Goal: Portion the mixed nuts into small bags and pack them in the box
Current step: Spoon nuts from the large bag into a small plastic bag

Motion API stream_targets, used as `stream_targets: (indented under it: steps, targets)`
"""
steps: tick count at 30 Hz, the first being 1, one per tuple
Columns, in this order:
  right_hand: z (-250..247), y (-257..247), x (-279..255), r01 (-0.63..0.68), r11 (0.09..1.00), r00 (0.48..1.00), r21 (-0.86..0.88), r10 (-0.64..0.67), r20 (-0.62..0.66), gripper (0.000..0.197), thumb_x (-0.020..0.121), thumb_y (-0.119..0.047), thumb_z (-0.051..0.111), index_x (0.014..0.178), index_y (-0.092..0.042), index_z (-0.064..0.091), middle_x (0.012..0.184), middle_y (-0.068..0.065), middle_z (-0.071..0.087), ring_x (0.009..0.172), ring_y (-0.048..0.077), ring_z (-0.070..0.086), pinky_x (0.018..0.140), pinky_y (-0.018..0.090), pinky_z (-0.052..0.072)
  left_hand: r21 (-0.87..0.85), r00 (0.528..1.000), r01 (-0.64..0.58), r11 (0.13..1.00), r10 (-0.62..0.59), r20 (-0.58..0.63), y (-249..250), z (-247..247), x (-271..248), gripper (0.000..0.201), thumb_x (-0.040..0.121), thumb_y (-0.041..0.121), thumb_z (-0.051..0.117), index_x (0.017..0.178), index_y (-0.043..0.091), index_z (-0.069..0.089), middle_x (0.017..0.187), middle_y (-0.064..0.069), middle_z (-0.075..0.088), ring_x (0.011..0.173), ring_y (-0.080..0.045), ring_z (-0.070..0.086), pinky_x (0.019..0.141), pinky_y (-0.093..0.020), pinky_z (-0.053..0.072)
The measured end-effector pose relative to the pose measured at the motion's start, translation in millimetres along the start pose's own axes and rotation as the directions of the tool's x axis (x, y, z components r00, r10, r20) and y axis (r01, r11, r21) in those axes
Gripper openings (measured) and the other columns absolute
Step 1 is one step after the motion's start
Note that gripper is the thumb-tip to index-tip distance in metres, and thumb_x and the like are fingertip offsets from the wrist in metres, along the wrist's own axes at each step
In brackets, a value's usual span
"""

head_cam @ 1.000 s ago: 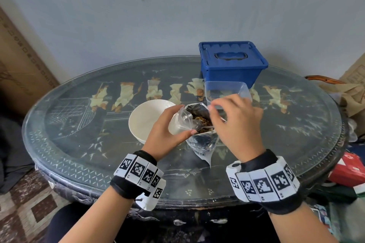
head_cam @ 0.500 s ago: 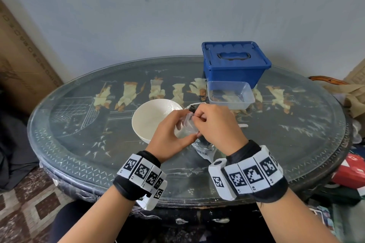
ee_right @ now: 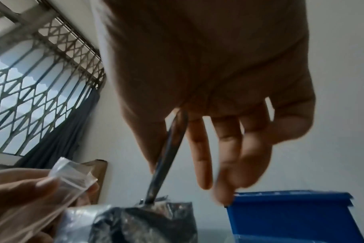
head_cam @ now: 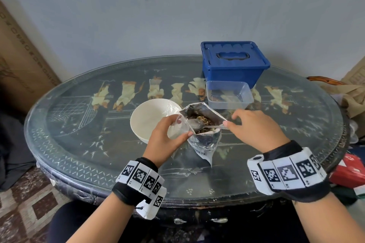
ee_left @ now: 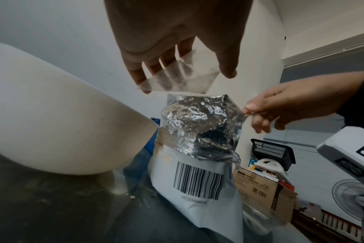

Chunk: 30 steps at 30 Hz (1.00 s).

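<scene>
Right hand (head_cam: 254, 130) pinching spoon (head_cam: 199, 125)

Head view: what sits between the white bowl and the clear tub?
The open foil nut bag, standing on the table, with the spoon in its mouth. The left hand holds the small bag beside it.

Counter (head_cam: 79, 144): oval, dark lacquer under glass, painted pale robed figures in a row along the far side.
Wall (head_cam: 158, 16): plain, pale grey-blue, behind the counter.
Cardboard panel (head_cam: 17, 61): leans at far left against the wall.
Floor (head_cam: 23, 207): brown and cream patterned tiles, lower left.
Red carton (head_cam: 349, 169): low at the right, beyond the counter edge.
Window (ee_right: 31, 78): metal lattice grille, dark curtain (ee_right: 58, 131) hanging beside it.
Fan (ee_left: 357, 199): white, standing, at lower right.
Black basket (ee_left: 272, 151): slotted, above an open brown box (ee_left: 264, 192).
</scene>
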State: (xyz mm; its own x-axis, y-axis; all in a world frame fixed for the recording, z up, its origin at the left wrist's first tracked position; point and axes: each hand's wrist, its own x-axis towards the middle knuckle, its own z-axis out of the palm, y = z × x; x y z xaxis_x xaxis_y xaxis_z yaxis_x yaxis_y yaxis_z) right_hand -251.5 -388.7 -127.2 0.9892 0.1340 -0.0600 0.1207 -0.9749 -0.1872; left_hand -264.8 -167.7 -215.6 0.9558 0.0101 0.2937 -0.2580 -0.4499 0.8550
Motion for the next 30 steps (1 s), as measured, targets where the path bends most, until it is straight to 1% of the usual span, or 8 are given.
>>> stream_targets:
  steps: [4, 8, 10, 13, 15, 18, 25, 30]
  targets:
    - [9, 2, 5, 0.037, 0.929, 0.997, 0.369, -0.01, -0.075, 0.02, 0.089, -0.03, 0.059, 0.087, -0.012, 0.067, 0.067, -0.006, 0.06, 0.061, 0.006, 0.054, 0.068, 0.026, 0.047, 0.043, 0.998, 0.042, 0.998, -0.041, -0.043, -1, 5, 8, 0.049, 0.077, 0.033, 0.071, 0.12, 0.017, 0.054, 0.114, 0.01, 0.053, 0.107, -0.005, 0.048, 0.089, -0.01, 0.033]
    - [15, -15, 11, 0.09, 0.629, 0.956, 0.772, 0.161, -0.243, 0.01, 0.088, -0.021, 0.06, 0.085, -0.012, 0.065, 0.068, -0.003, 0.063, 0.054, 0.002, 0.056, 0.058, 0.019, 0.05, 0.043, 0.994, 0.11, 0.993, -0.11, -0.017, -3, 11, 12, 0.062, 0.077, 0.041, 0.069, 0.13, 0.016, 0.049, 0.126, 0.006, 0.055, 0.116, -0.008, 0.049, 0.1, -0.024, 0.038]
    - [20, -25, 16, 0.091, 0.538, 0.953, 0.838, 0.197, -0.23, 0.015, 0.092, -0.02, 0.055, 0.082, -0.011, 0.062, 0.067, -0.001, 0.062, 0.057, 0.006, 0.057, 0.055, 0.02, 0.05, 0.038, 0.993, 0.117, 0.992, -0.117, -0.011, -2, 14, 11, 0.059, 0.078, 0.04, 0.069, 0.129, 0.018, 0.05, 0.125, 0.003, 0.058, 0.115, -0.009, 0.051, 0.096, -0.02, 0.038]
    - [28, -32, 20, 0.146, 0.664, 0.939, 0.733, 0.14, -0.315, 0.021, 0.097, -0.018, 0.045, 0.085, -0.008, 0.059, 0.066, -0.002, 0.061, 0.059, 0.012, 0.058, 0.059, 0.027, 0.049, 0.005, 0.993, 0.12, 0.993, -0.12, -0.023, -2, 18, 9, 0.057, 0.079, 0.036, 0.07, 0.129, 0.018, 0.049, 0.124, 0.004, 0.057, 0.112, -0.006, 0.05, 0.093, -0.014, 0.035]
    - [27, -27, 18, 0.298, 0.773, 0.87, 0.56, 0.023, -0.493, 0.021, 0.098, -0.015, 0.042, 0.089, -0.004, 0.058, 0.067, 0.005, 0.062, 0.061, 0.018, 0.059, 0.058, 0.029, 0.046, -0.023, 0.992, 0.126, 0.992, -0.126, -0.02, -2, 18, 8, 0.057, 0.078, 0.034, 0.071, 0.129, 0.018, 0.049, 0.125, 0.005, 0.055, 0.112, -0.004, 0.049, 0.094, -0.013, 0.034]
    - [17, -15, 14, 0.48, 0.802, 0.755, 0.354, -0.172, -0.633, 0.026, 0.098, -0.019, 0.037, 0.091, -0.003, 0.057, 0.067, 0.01, 0.061, 0.06, 0.023, 0.059, 0.058, 0.031, 0.042, -0.045, 0.994, 0.112, 0.993, -0.113, -0.008, -4, 18, 8, 0.056, 0.078, 0.031, 0.072, 0.127, 0.016, 0.05, 0.129, 0.004, 0.054, 0.115, -0.006, 0.048, 0.097, -0.013, 0.034]
    - [20, -6, 8, 0.584, 0.807, 0.688, 0.091, -0.432, -0.582, 0.028, 0.094, -0.02, 0.036, 0.094, -0.003, 0.059, 0.077, 0.007, 0.061, 0.057, 0.021, 0.056, 0.056, 0.024, 0.042, -0.032, 0.997, 0.07, 0.997, -0.069, 0.03, -5, 18, 10, 0.047, 0.078, 0.025, 0.073, 0.121, 0.018, 0.056, 0.135, 0.001, 0.05, 0.124, -0.012, 0.046, 0.108, -0.034, 0.036]
    - [25, -7, 7, 0.54, 0.842, 0.691, -0.021, -0.457, -0.559, 0.026, 0.093, -0.018, 0.035, 0.086, -0.004, 0.057, 0.065, 0.005, 0.055, 0.046, 0.022, 0.048, 0.042, 0.027, 0.042, 0.046, 0.999, 0.016, 0.999, -0.018, 0.05, -6, 15, 11, 0.045, 0.079, 0.024, 0.072, 0.121, 0.018, 0.057, 0.136, 0.005, 0.047, 0.12, -0.002, 0.042, 0.103, -0.017, 0.03]
